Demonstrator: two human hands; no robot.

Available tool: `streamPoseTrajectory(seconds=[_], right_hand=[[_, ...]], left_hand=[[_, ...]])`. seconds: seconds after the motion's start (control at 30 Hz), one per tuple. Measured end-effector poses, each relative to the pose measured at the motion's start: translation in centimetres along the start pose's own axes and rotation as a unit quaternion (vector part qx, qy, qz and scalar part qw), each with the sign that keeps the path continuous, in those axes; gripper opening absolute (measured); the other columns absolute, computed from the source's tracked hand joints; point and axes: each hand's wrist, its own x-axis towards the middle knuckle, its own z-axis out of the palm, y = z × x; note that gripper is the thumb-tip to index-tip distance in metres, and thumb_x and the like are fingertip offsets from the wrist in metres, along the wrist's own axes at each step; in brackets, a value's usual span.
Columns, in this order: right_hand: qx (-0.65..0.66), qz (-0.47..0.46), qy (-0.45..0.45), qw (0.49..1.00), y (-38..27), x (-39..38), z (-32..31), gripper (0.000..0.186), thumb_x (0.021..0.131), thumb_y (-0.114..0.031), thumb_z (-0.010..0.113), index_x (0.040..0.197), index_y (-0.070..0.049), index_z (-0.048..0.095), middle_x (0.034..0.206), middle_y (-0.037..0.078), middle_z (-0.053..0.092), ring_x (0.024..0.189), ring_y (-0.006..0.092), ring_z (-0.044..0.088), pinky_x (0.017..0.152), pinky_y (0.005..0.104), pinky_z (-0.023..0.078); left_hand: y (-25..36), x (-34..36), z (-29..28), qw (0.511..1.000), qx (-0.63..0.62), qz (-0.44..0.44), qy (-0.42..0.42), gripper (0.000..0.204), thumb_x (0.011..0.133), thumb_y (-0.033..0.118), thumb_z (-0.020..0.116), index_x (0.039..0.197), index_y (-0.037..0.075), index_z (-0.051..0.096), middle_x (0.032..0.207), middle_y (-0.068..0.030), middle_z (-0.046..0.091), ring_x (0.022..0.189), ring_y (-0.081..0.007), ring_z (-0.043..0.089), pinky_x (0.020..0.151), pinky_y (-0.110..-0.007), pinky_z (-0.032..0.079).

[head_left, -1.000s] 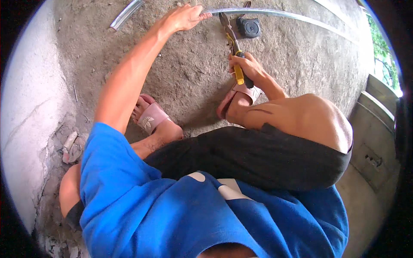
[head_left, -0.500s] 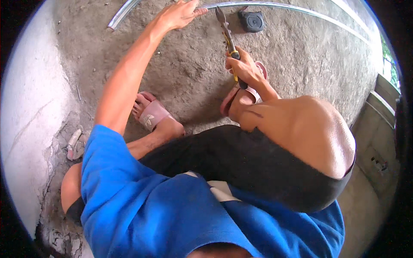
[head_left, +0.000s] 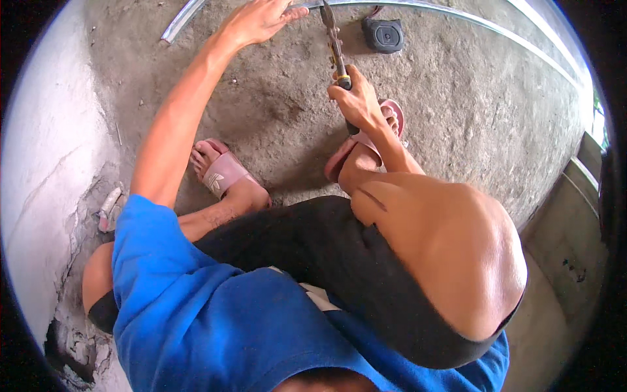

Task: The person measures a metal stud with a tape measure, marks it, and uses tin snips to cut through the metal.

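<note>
My left hand (head_left: 258,21) is at the top, closed on a long thin silver metal strip (head_left: 431,9), its thumb stretched toward the tool; some fingertips are cut off by the view's edge. My right hand (head_left: 356,98) grips yellow-and-black metal snips (head_left: 335,49) by the handles, above my right foot in a pink slide sandal (head_left: 339,159). The snips' jaws point up at the strip beside my left thumb; whether they touch it I cannot tell. A black tape measure (head_left: 382,36) lies just right of the snips, on the rough concrete floor (head_left: 281,98).
A short metal channel (head_left: 181,21) lies at upper left, and another long strip (head_left: 539,24) at upper right. A pale wall (head_left: 42,163) runs along the left, with debris (head_left: 110,210) at its foot. A concrete ledge (head_left: 581,183) borders the right, and my bent right knee takes up much of that side.
Both hands have shifted up and slightly left in the view, with the snips turning more upright and their jaws higher along the strip. My right knee appears lower and larger.
</note>
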Motion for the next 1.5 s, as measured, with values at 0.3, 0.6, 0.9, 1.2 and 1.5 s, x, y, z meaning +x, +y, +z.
streamPoseTrajectory(seconds=[0.3,0.6,0.9,1.2,1.5], right_hand=[[-0.024,0.007,0.024,0.999,0.3,0.5,0.5,0.040,0.076,-0.029,0.069,0.107,-0.004,0.061,0.089,0.019,0.068,0.084,0.0343,0.066,0.079,0.0436,0.050],[-0.007,0.008,0.033,0.999,-0.6,0.5,0.5,0.039,0.075,-0.028,0.069,0.104,-0.003,0.060,0.085,0.019,0.067,0.081,0.0338,0.066,0.078,0.0426,0.050],[0.004,-0.008,0.025,1.000,-1.4,0.2,0.3,0.047,0.077,-0.029,0.069,0.107,0.004,0.055,0.088,0.030,0.067,0.087,0.0472,0.066,0.082,0.0508,0.050],[-0.002,-0.012,0.050,0.999,-1.4,0.4,1.0,0.043,0.078,-0.029,0.070,0.101,0.004,0.055,0.084,0.029,0.067,0.083,0.0465,0.068,0.079,0.0502,0.051],[0.012,-0.015,0.072,0.997,-1.6,0.6,1.5,0.040,0.076,-0.026,0.069,0.100,0.002,0.056,0.081,0.028,0.067,0.079,0.0464,0.067,0.076,0.0503,0.051]], left_hand=[[0.3,-0.1,-0.1,0.999,0.038,0.003,0.019,0.050,0.103,0.046,0.055,0.095,-0.003,0.051,0.077,-0.0259,0.064,0.072,-0.0402,0.066,0.062,-0.047,0.051],[2.1,0.0,-1.6,0.997,0.032,-0.065,-0.040,0.049,0.104,0.045,0.054,0.093,-0.002,0.048,0.064,-0.0195,0.058,0.057,-0.0272,0.061,0.055,-0.042,0.050],[1.5,0.0,-1.3,1.000,0.019,-0.021,0.006,0.048,0.105,0.042,0.054,0.086,-0.001,0.046,0.061,-0.0190,0.053,0.052,-0.0231,0.050,0.052,-0.041,0.044],[1.5,-0.1,-1.4,0.999,0.028,-0.041,-0.007,0.048,0.105,0.043,0.053,0.086,-0.001,0.045,0.058,-0.0172,0.049,0.051,-0.0223,0.048,0.051,-0.040,0.044],[2.4,-0.1,-2.0,0.999,0.035,-0.029,0.003,0.051,0.107,0.047,0.047,0.085,0.002,0.046,0.055,-0.0134,0.045,0.046,-0.0192,0.046,0.046,-0.038,0.042]])
